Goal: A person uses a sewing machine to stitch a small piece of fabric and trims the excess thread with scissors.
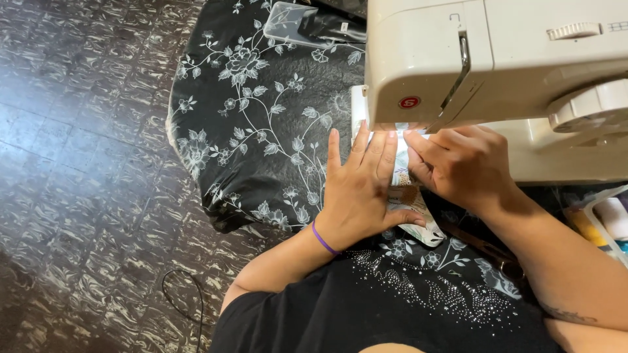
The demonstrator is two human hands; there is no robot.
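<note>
A cream sewing machine [497,59] stands on a round table covered by a black cloth with white flowers [255,111]. A small patterned piece of fabric [407,196] lies under the machine's head. My left hand [358,189] lies flat on the fabric, fingers spread and pointing toward the needle area; a purple band circles its wrist. My right hand [458,167] pinches the fabric's edge just below the machine's head. The needle itself is hidden by the machine's body.
A clear plastic case [291,23] lies at the table's far edge beside dark items. Thread spools and a container [605,222] sit at the right. A dark marbled tile floor [78,163] lies to the left, with a thin black cable [186,294] on it.
</note>
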